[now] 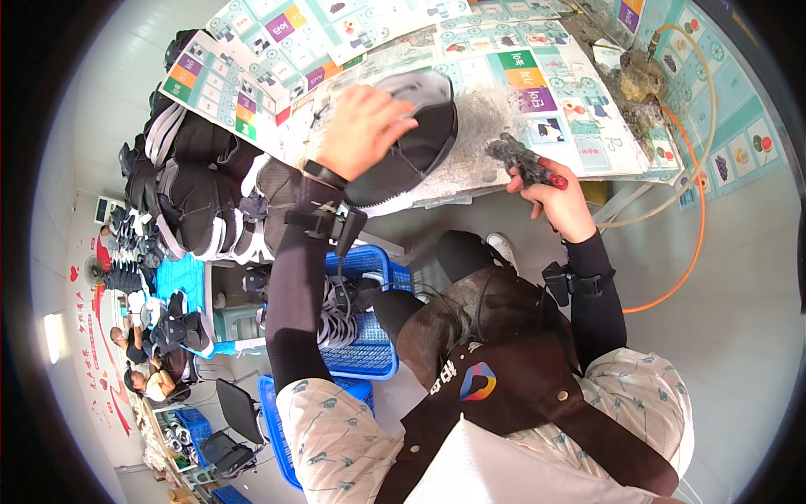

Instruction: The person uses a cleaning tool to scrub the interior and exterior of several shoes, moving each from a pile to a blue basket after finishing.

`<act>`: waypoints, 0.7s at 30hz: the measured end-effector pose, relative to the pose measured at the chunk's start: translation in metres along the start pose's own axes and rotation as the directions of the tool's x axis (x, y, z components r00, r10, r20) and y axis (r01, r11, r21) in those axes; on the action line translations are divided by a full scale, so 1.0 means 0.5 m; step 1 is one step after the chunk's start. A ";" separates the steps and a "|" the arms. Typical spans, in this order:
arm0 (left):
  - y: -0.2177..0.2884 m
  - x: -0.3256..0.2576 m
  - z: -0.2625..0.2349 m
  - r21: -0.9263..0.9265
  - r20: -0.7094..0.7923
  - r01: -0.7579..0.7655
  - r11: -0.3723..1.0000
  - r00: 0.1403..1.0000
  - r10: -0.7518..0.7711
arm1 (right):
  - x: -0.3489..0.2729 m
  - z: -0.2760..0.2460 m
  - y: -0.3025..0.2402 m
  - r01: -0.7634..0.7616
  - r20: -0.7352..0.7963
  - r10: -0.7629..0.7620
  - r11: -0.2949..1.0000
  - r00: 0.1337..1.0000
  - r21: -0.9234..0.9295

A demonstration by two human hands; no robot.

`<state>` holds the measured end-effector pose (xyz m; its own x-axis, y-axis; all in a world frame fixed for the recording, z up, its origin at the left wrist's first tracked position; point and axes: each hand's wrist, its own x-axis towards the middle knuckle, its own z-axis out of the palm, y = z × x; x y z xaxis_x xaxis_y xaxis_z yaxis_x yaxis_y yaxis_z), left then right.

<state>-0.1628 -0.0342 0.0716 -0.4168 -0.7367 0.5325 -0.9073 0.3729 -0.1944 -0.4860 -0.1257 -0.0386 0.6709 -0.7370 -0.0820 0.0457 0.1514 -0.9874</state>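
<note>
My left hand [363,128] lies over a black shoe [428,139] with a grey lining and a white sole. Its fingers curve across the upper and appear to grip it; part of the shoe is hidden beneath the hand. The shoe sits at the near edge of the worktable [478,92]. To the right of it, my right hand [558,197] is closed round a grimy, crusted black tool [522,161] with a red end, shaped like a spray gun. The tool's tip points toward the shoe, apart from it.
Printed sheets [537,92] with dark stains cover the table. Many black shoes [197,197] are stacked at the left. Blue baskets [369,353] stand below, one holding shoes. A beige hose [712,101] and an orange hose [701,227] loop at the right. Other people [155,382] sit far left.
</note>
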 end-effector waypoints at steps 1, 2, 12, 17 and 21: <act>0.002 -0.016 0.021 0.013 0.022 0.029 1.000 0.999 -0.029 | -0.001 -0.010 -0.003 0.012 0.004 -0.012 1.000 1.000 0.001; 0.004 -0.043 0.046 0.027 0.046 0.058 0.998 0.997 -0.059 | -0.003 -0.010 -0.005 0.020 0.006 -0.020 1.000 1.000 0.004; 0.062 -0.103 0.129 0.309 -0.381 0.873 0.376 0.477 -0.792 | -0.010 -0.054 -0.007 0.100 -0.006 -0.100 0.994 0.995 0.044; 0.036 -0.032 -0.073 0.322 -0.150 0.530 0.785 0.847 -0.510 | -0.025 -0.062 -0.049 0.175 0.043 -0.177 0.984 0.983 0.044; -0.001 0.075 0.052 0.411 0.337 0.254 0.876 0.850 -0.405 | -0.018 -0.031 -0.075 0.145 0.051 -0.139 0.979 0.989 -0.145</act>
<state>-0.1796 -0.0764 0.0701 -0.0056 -0.9672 0.2540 -0.9232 -0.0927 -0.3731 -0.5052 -0.1348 -0.0026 0.6946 -0.7166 0.0635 0.0349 -0.0546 -0.9979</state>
